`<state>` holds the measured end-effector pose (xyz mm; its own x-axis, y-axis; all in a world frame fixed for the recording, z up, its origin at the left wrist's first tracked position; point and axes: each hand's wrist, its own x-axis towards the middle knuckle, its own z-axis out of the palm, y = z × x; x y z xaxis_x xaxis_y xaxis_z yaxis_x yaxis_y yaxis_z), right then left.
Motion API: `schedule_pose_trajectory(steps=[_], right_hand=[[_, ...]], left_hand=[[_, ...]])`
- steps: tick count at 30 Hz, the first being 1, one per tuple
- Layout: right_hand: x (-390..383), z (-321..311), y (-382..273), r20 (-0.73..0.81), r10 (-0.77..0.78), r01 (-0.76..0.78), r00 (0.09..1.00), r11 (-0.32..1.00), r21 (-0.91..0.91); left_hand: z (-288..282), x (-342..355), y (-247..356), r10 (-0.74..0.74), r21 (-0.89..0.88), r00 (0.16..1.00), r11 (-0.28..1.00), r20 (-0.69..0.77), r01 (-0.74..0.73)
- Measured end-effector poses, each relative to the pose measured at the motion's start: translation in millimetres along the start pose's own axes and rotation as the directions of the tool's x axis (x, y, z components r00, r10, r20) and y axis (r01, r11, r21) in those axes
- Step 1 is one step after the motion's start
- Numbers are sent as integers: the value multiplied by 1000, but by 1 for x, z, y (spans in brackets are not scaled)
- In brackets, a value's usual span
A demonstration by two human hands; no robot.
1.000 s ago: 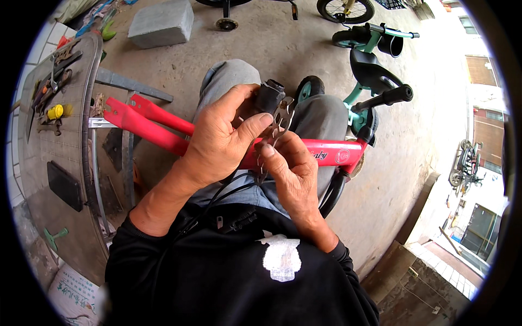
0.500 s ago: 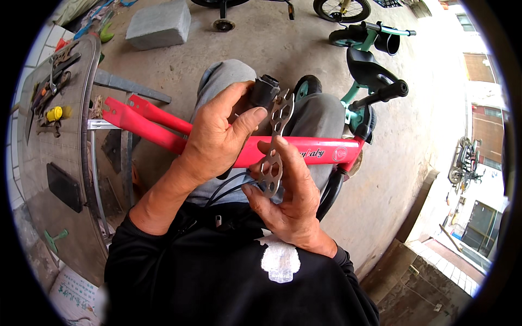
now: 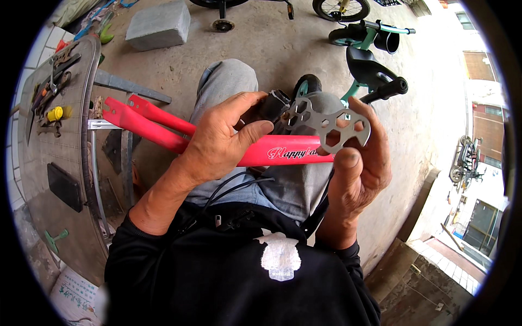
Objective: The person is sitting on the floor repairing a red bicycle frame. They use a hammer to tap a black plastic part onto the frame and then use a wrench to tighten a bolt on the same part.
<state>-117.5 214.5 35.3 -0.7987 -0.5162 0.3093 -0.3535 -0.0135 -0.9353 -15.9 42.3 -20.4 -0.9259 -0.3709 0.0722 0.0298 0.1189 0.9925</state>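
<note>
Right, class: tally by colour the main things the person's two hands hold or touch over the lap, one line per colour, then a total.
Red: 1, the red bicycle frame under the left hand.
Silver: 1, the flat multi-hole wrench in the right hand.
Black: 1, the black pedal at the left fingers.
Total: 3

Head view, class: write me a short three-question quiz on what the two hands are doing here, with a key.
1. True or false: the right hand holds a flat metal wrench with many holes.
2. What does the left hand grip?
A. the grey block
B. the black pedal against the red bike frame
C. the yellow tool
3. Fill in: the small bike on the floor ahead is ____ in colour.

Key: 1 true; 2 B; 3 green.
</note>
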Motion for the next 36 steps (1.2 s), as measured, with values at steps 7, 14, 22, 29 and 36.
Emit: schedule_pose_trajectory(steps=[7, 14, 22, 29, 36], right_hand=[[37, -3, 21, -79, 79, -84, 994, 994, -69], [53, 2, 44, -80, 347, -325, 935, 924, 203], [38, 17, 81, 68, 589, -586, 806, 774, 241], [4, 41, 78, 103, 483, -492, 870, 864, 105], [-19, 44, 58, 179, 423, -428, 888, 904, -13]], left_hand=[[0, 0, -1, -34, -26, 994, 999, 102, 37], [0, 0, 9, -61, -199, 974, 974, 217, 106], [-3, -2, 12, -149, -385, 961, 893, 233, 232], [-6, -1, 2, -132, -592, 985, 787, 110, 172], [-7, -2, 3, -240, -690, 967, 714, -82, 119]])
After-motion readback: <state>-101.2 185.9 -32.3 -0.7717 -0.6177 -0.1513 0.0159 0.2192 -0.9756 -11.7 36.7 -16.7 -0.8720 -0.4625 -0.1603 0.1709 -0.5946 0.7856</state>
